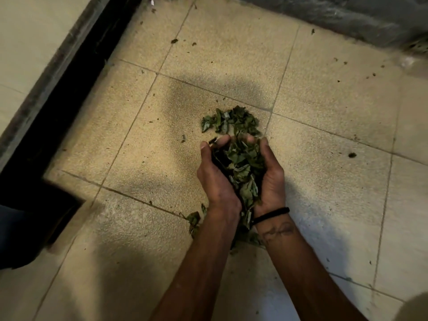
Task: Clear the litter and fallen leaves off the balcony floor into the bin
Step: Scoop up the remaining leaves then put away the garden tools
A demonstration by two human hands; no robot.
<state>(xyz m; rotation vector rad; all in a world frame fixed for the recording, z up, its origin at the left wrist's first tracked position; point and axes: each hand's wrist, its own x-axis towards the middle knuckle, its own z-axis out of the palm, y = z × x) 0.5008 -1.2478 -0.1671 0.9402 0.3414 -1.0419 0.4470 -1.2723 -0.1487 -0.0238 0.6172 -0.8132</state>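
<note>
My left hand (214,179) and my right hand (272,179) are cupped side by side above the beige tiled floor (324,107), fingers curled round a heap of dry green leaves (242,165) held between them. A small pile of leaves (229,120) lies on the tile just beyond my fingertips. More leaves (194,220) lie on the floor under my wrists, partly hidden by my forearms. A black band circles my right wrist. No bin shows in view.
Small leaf crumbs (352,155) are scattered over the tiles. A dark door track (69,89) runs diagonally along the left, with a dark recess at the lower left. A grey wall base (347,17) crosses the top right, with debris at its right end.
</note>
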